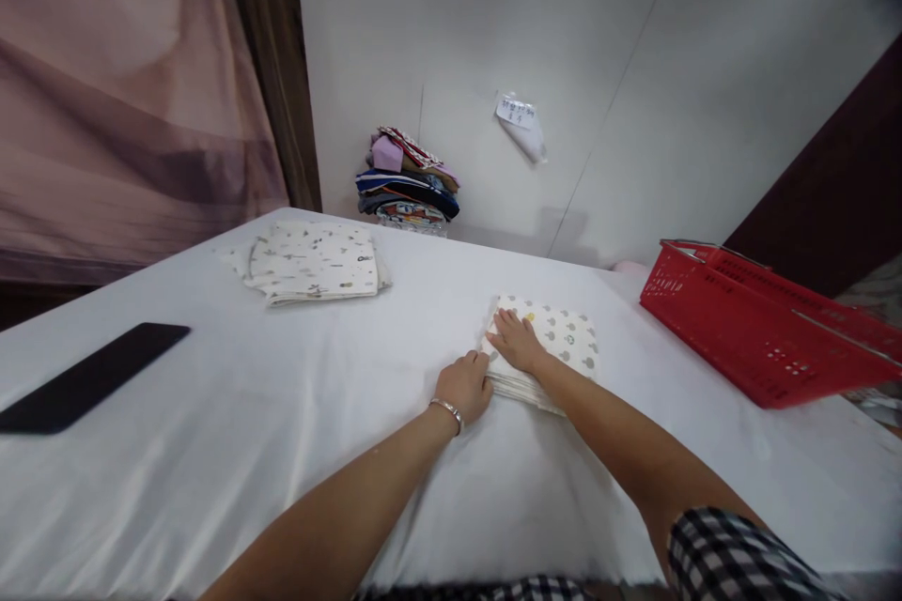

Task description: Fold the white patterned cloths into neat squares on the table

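A folded white cloth [574,338] with a grey tree-like print and small yellow and green marks lies on the white-covered table, its layered edge facing me. My right hand [518,340] rests flat on its upper left part, fingers stretched out. At the near left corner, my left hand [465,383], with a bracelet at the wrist, has its fingers curled against the cloth's edge; the fingertips are partly hidden. Farther left lies another folded white cloth [317,258] with a small dark print, away from both hands.
A red plastic basket [761,329] stands on the table's right side. A flat black board [91,376] lies at the left. Several folded fabrics [409,183] are stacked by the wall beyond the far edge. A paper label [518,113] hangs on the wall [564,19].
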A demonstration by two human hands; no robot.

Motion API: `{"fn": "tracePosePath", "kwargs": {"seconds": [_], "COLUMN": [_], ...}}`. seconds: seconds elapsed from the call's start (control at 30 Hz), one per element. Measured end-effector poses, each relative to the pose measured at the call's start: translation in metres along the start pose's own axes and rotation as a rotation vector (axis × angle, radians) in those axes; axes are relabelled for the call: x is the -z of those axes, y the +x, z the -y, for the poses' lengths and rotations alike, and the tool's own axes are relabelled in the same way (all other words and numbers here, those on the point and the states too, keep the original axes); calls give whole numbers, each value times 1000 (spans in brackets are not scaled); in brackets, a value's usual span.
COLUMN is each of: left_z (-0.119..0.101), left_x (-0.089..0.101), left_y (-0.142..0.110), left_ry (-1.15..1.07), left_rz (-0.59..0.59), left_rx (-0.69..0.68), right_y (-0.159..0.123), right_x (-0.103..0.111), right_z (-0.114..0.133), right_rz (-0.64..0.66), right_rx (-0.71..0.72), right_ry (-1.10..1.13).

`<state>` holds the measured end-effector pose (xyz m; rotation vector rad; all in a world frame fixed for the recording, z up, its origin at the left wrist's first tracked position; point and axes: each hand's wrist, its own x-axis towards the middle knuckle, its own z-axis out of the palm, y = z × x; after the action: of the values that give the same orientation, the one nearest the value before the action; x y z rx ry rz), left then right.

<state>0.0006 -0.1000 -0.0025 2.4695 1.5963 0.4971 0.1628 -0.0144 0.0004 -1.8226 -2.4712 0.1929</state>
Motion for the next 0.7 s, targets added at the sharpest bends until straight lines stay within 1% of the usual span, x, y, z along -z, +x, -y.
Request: {"fn": "tracePosePath", "kwargs": {"seconds": [0.1,0.2,0.3,0.37,0.43,0.57,0.7], "left_z": [1,1,1,2,2,4,6], "left_x": [-1,-2,-3,-4,-3,-1,2], "left_y": [-1,-2,-1,0,1,4,5], "left_ry": [-11,-15,-21,-26,-25,-20,-21], "left_rz": [-14,-58,-74,-67,-50,-8,28], "left_rx": [-8,-21,-25,-22,-11,-5,-17], "right_y": [2,11,26,36,43,47,40], "right_x": [0,11,20,18,12,1,9], "right_z": [-1,-6,-13,-18,-22,-24,-25], "right_rz": [28,70,13,-16,-22,-35,-10], "right_rx": [5,2,-36,-79,-109,-110,-78], "right_ry": [7,28,2,-31,-52,-62,-14]}}
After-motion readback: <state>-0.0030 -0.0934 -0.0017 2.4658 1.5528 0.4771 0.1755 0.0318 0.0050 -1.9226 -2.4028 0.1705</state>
